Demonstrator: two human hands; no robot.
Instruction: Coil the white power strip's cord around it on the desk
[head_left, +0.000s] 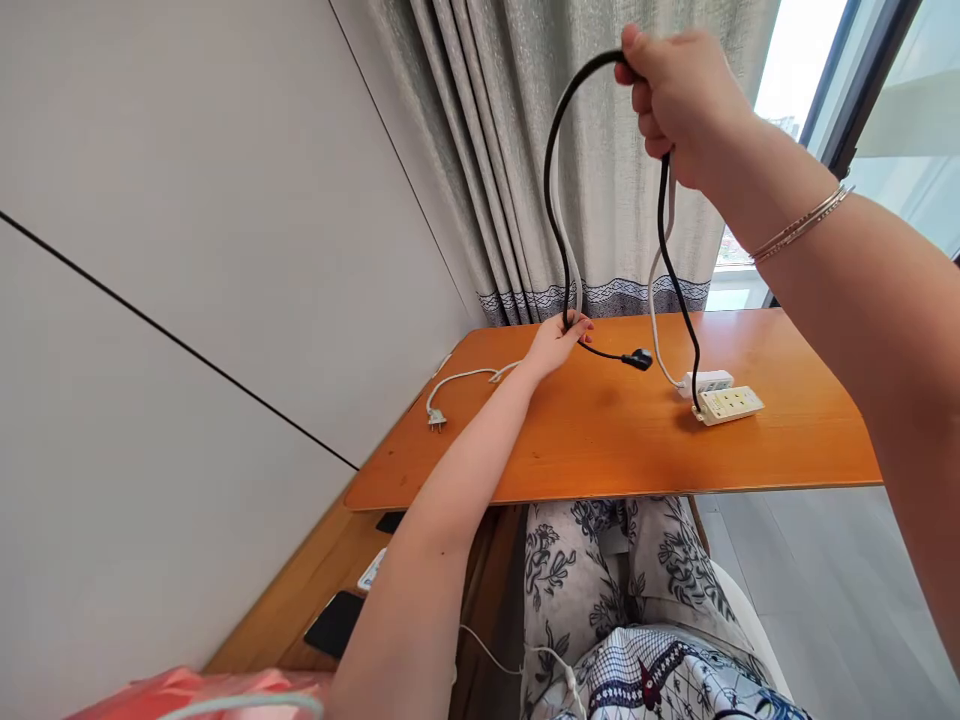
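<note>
My right hand [679,105] is raised high, its fingers closed round a black power cord [553,170] and a white power cord [568,240]. Both cords arch down from it to my left hand [559,338], which pinches them just above the table. Past my left hand the black cord ends in a black plug [638,359]. The white cord's tail runs left to a two-pronged white plug [437,420] lying on the table. From my right hand the cords also drop to a cream power strip [731,403] and a white power strip [709,382] behind it, side by side.
An orange-brown wooden table [600,450] spans the view before my lap. Grey curtains [517,150] hang behind it, with a window at right and a pale panelled wall [187,250] at left. Lower left are a dark phone-like slab [334,622] and red plastic [202,695].
</note>
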